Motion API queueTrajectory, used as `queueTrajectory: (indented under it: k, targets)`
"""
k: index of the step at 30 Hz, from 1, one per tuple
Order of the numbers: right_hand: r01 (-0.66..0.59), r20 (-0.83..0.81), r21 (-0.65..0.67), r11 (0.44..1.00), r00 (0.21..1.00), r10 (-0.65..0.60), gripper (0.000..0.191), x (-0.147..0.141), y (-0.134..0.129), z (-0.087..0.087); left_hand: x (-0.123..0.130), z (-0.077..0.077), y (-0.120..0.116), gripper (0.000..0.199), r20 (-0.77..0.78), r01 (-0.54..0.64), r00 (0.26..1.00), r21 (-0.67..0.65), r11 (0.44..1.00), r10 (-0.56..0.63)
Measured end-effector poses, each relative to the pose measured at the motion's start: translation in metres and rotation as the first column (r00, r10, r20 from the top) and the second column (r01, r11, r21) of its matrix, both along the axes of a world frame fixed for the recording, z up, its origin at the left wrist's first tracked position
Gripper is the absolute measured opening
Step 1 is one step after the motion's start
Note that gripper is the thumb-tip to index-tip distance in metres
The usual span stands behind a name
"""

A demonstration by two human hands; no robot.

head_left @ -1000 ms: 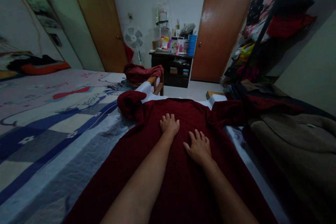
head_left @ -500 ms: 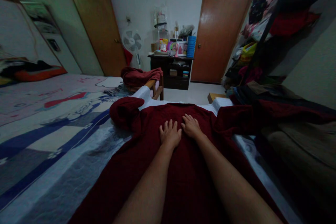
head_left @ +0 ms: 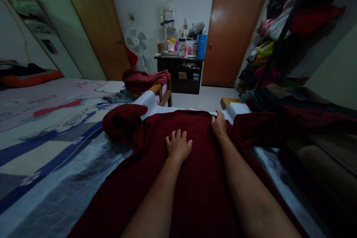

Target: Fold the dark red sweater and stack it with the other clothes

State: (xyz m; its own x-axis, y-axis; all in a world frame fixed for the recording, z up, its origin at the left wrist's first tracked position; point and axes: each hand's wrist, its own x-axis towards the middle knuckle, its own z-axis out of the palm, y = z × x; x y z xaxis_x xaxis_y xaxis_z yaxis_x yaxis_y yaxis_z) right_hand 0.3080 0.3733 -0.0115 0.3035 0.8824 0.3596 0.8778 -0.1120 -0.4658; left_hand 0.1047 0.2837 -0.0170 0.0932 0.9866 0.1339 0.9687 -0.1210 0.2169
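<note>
A dark red long-sleeved garment (head_left: 200, 178) lies spread out before me, its neck end away from me. Its left sleeve is bunched into a loose roll, while the right sleeve stretches out over dark clothes at the right. My left hand (head_left: 179, 147) rests flat on the upper middle of the cloth, fingers spread. Farther up, my right hand (head_left: 219, 124) touches the garment near its right shoulder and the neck edge, fingers extended. Neither hand holds anything that I can see.
A bed with a patterned blanket (head_left: 55, 119) is at left. A reddish cloth (head_left: 145, 80) hangs over a wooden frame ahead. Folded dark clothes (head_left: 315, 100) pile up at right. Behind stand a fan (head_left: 136, 40), a black cabinet (head_left: 178, 76) and a wooden door (head_left: 234, 29).
My right hand has moved forward and right, from the garment's middle to near its right shoulder. My left hand stays on the upper middle. The view has shifted slightly.
</note>
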Motion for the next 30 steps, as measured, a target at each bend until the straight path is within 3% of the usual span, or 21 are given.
queueTrajectory:
  k: [5,10,16,20,25,30]
  targets:
    - [-0.039,-0.005,-0.151,0.988,0.999,0.038,0.046,-0.001,-0.005,0.004,-0.003,0.003,0.003,0.049,0.003,0.011,1.000,-0.027,1.000,-0.011]
    - [0.028,0.156,-0.293,0.956,0.988,0.019,0.042,0.000,-0.018,0.028,-0.010,0.007,0.010,0.051,0.065,0.033,0.998,-0.096,0.995,-0.027]
    - [-0.046,0.347,-0.457,0.888,0.910,0.226,0.026,0.008,-0.024,0.048,-0.023,0.016,0.022,0.041,0.240,0.000,0.970,-0.124,0.992,0.030]
    - [-0.133,0.208,-0.450,0.883,0.946,0.249,0.028,0.014,-0.021,0.045,-0.031,0.017,0.027,0.039,0.278,-0.072,0.958,-0.018,0.997,0.074]
    - [-0.096,0.091,-0.424,0.901,0.985,0.148,0.051,0.013,-0.018,0.035,-0.033,0.005,0.024,0.046,0.142,-0.046,0.989,-0.030,0.999,0.049]
    - [-0.016,0.169,-0.332,0.943,0.983,0.076,0.029,0.001,-0.020,0.030,-0.031,-0.008,0.021,0.050,0.076,-0.023,0.997,-0.074,0.997,0.029]
